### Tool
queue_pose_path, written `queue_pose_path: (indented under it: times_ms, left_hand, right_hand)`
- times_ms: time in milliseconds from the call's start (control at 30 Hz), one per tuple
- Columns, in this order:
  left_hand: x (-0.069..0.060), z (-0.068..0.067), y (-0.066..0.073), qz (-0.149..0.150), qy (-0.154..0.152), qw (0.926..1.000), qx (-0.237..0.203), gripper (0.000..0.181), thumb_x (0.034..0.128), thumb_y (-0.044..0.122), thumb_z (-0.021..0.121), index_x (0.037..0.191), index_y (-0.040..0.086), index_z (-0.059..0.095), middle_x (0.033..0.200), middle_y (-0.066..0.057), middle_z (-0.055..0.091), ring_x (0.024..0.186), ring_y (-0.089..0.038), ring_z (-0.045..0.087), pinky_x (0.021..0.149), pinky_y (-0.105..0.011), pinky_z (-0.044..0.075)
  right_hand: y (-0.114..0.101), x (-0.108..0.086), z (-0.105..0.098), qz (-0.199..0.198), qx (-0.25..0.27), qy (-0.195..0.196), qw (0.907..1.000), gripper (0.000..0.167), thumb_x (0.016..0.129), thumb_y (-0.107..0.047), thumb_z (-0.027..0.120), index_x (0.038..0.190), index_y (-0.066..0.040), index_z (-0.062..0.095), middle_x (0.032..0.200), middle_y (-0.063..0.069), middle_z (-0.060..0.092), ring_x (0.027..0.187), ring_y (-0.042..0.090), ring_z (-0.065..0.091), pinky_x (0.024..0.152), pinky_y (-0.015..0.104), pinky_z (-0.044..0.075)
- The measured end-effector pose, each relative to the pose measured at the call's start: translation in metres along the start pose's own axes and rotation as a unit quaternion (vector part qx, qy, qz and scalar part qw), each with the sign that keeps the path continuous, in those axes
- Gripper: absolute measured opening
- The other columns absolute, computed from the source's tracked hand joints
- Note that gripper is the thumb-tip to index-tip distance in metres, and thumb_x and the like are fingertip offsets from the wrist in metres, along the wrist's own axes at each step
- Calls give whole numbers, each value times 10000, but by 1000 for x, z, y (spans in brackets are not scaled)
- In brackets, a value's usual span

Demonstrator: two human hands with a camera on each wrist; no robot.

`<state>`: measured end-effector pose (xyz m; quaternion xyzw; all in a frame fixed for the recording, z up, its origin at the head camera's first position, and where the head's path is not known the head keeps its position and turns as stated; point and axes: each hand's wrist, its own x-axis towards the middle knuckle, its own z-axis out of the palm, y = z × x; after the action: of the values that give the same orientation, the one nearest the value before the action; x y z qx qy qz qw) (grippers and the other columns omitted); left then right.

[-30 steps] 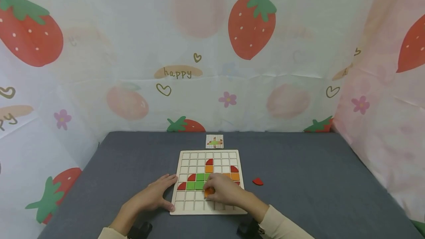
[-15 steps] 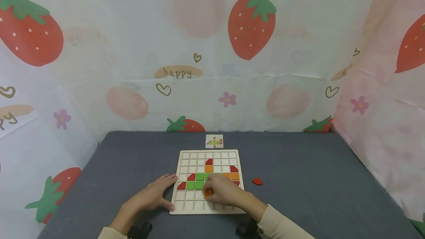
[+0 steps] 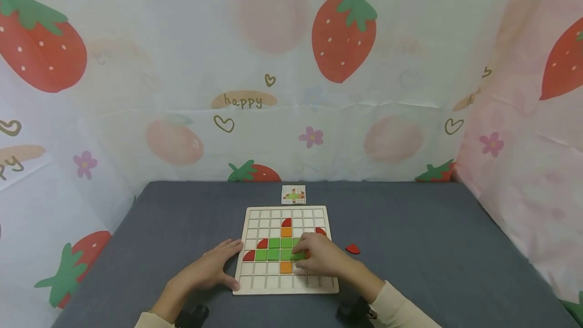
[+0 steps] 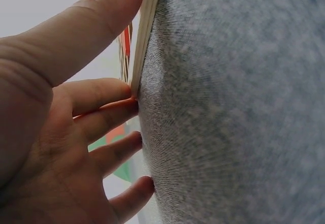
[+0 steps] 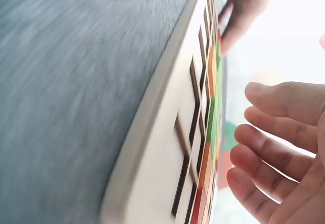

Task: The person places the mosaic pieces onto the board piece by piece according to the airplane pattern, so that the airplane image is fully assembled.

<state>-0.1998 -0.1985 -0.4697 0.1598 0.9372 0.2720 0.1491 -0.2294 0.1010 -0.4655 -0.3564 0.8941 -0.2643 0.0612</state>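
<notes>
A pale wooden grid board (image 3: pixel 264 282) lies on the table, holding green squares (image 3: pixel 274 254), orange squares (image 3: pixel 286 267) and red quarter-round pieces (image 3: pixel 249 255). My left hand (image 3: pixel 207 267) rests at the board's left edge, thumb and fingers spread along it; the left wrist view shows the thumb (image 4: pixel 96 28) against the rim. My right hand (image 3: pixel 325 257) hovers over the board's right half, hiding some pieces there. In the right wrist view its fingers (image 5: pixel 254 148) are loosely bent with nothing between them, apart from the board.
One loose red quarter-round piece (image 3: pixel 352 249) lies on the table right of the board. Behind the board is a small card (image 3: pixel 293 195) with a printed coloured pattern. A strawberry-printed cloth (image 3: pixel 182 65) hangs around the dark grey table (image 3: pixel 410 247).
My right hand has let go of the orange square, which now sits in a cell below the green ones, and has moved up and right. The left hand has stayed put.
</notes>
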Motion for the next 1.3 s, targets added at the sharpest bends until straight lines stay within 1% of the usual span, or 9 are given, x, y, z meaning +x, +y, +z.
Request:
queue_pose_path:
  times_ms: [167,267,400,500,633,767,967,1167,1300]
  left_hand:
    - [0,0,-1,4,-42,10000,8,989,643,309,873,1450,-30,413,1528,-205,391,1454,-442,258,1084,-685,255]
    - [0,-1,-1,-13,-44,10000,16,991,644,310,873,1451,-30,410,1528,-204,390,1454,-440,257,1082,-690,251]
    - [1,-1,0,-46,3,10000,21,991,642,296,876,1454,-27,408,1530,-201,389,1457,-436,252,1086,-692,242]
    - [0,-2,1,-72,17,10000,39,989,640,287,878,1454,-24,410,1530,-200,390,1459,-432,251,1088,-692,240]
    - [-1,-1,1,-39,26,10000,35,986,638,284,878,1449,-31,414,1525,-210,393,1457,-438,251,1086,-696,239]
    - [-1,0,0,15,44,10000,54,985,637,292,875,1445,-38,417,1522,-215,396,1454,-443,255,1090,-691,241]
    - [-2,0,1,35,18,10000,46,983,639,295,872,1444,-41,417,1522,-218,394,1455,-444,253,1093,-687,241]
    - [-1,0,0,54,43,10000,25,981,635,291,873,1440,-41,422,1518,-219,399,1452,-449,254,1093,-686,240]
    - [-1,0,-1,61,24,10000,58,977,638,290,875,1439,-41,424,1518,-214,402,1450,-446,263,1094,-678,251]
  right_hand:
    - [10,-12,-11,96,158,196,9996,194,835,-119,745,1017,-50,752,956,34,667,818,129,576,684,214,483]
    - [15,-17,-18,250,258,330,9988,186,840,-109,742,1014,-44,750,953,27,662,821,152,581,669,219,481]
    - [22,-25,-28,564,375,471,9966,205,843,-102,736,1036,-33,741,972,44,656,795,135,547,636,216,461]
    - [28,-31,-34,697,393,573,9951,220,844,-87,728,1052,-17,734,964,64,653,765,118,526,613,212,448]
    - [41,-39,-38,883,320,728,9929,215,840,-82,732,1044,-14,728,943,43,645,811,129,592,660,210,497]
    - [54,-48,-40,1033,128,818,9912,213,832,-85,742,1038,-30,728,967,21,652,884,175,637,720,258,537]
    - [68,-56,-46,1090,-206,722,9912,205,821,-88,753,1019,-36,736,982,17,661,910,192,633,753,321,536]
    - [75,-58,-49,1012,-482,385,9930,224,788,-73,776,1008,-49,746,968,0,660,891,159,618,761,314,532]
    - [78,-58,-49,946,-598,76,9937,249,771,-25,764,1017,-64,750,992,4,659,919,171,617,791,350,540]
